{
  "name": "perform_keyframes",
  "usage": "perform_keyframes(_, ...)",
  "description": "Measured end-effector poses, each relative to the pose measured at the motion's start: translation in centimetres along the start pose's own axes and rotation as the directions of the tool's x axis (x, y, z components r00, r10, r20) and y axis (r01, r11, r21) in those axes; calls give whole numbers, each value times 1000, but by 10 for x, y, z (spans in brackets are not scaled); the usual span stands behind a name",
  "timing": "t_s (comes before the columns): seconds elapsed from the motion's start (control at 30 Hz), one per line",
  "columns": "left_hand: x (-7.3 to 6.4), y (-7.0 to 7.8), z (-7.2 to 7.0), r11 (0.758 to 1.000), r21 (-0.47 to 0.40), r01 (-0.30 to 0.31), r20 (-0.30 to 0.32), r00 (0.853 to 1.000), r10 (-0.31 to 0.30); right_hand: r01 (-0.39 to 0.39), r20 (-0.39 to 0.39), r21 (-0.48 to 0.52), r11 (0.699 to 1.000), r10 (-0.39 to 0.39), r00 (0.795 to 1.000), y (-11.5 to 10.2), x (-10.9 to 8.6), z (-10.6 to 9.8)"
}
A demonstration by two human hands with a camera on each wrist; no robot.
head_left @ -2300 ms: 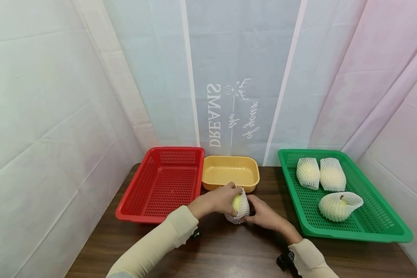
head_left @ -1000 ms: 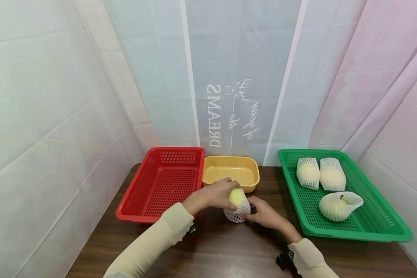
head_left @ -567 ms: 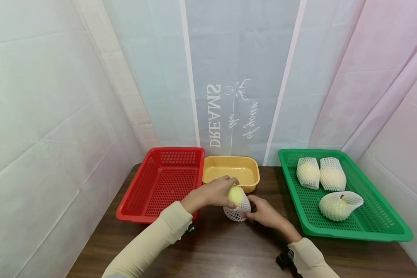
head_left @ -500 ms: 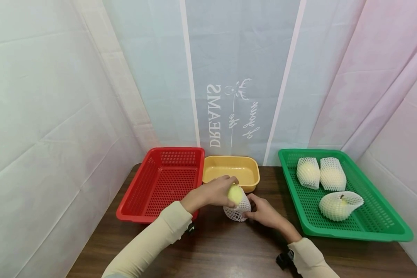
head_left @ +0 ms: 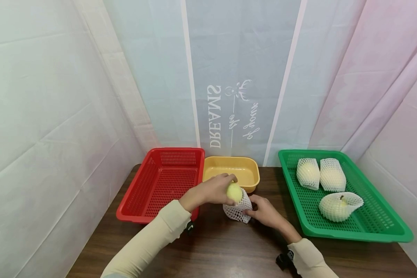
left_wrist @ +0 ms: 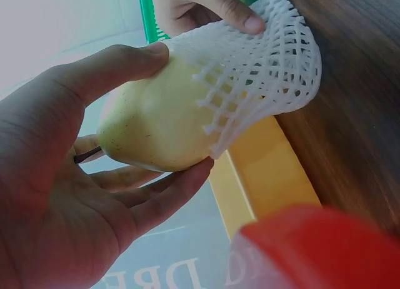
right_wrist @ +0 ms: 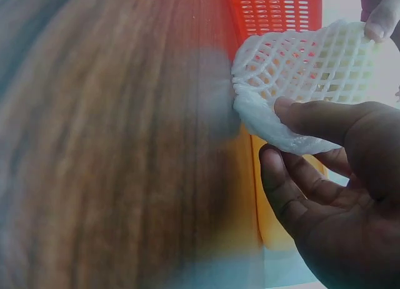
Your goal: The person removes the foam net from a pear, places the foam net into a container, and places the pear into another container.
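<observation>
My left hand (head_left: 213,190) grips a yellow-green pear (left_wrist: 153,117) with thumb and fingers around its stem end. The pear's dark stem (left_wrist: 87,154) points into the palm. A white foam net sleeve (left_wrist: 262,70) covers the pear's other end and extends past it, its far part hollow. My right hand (head_left: 265,212) pinches the net sleeve (right_wrist: 300,82) between thumb and fingers on its right side. Both hands are above the table, in front of the yellow basin (head_left: 229,170). The pear's far end is hidden inside the net.
On the left stands a red basket (head_left: 166,185) with nothing in it. To the right, a green basket (head_left: 378,216) holds three net-wrapped pears, one of them a pear (head_left: 335,206) with its stem showing. A printed curtain (head_left: 236,58) hangs behind the brown wooden table (head_left: 222,251).
My left hand has drawn the pear up and leftward, so more bare fruit shows outside the net. My right hand has stayed nearly in place, holding the net.
</observation>
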State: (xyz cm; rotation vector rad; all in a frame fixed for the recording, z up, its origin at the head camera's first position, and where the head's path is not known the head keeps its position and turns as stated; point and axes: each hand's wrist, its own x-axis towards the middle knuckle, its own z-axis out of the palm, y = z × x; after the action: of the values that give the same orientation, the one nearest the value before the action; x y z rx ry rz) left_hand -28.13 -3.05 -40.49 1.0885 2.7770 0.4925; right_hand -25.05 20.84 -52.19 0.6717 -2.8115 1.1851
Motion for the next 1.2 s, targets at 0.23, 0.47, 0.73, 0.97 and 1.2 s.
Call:
perform_keyframes(0.23, 0, -2, -3, 1000, -12, 3, -1, 1000, -3, -28, 2, 25, 999, 28, 1000, -1, 1, -2)
perform_keyframes(0.47, 1, -4, -5, 1000, -11, 2, -12, 1000, -2, -38, -20, 19, 999, 38, 999, -2, 1, -3)
perform_keyframes(0.73, 0, -6, -10, 997, -75, 3, -34, 999, -5, -74, 3, 113, 991, 74, 997, -5, -1, -4)
perform_keyframes(0.97, -1, -9, -11, 997, -69, -26, -80, 997, 21, -114, -33, 153, 982, 121, 992, -4, -2, -4)
perform_keyframes(1.2, -2, -11, -10, 994, -102, -28, -94, 995, 18, -150, -65, 97, 984, 156, 986, -2, -4, -3)
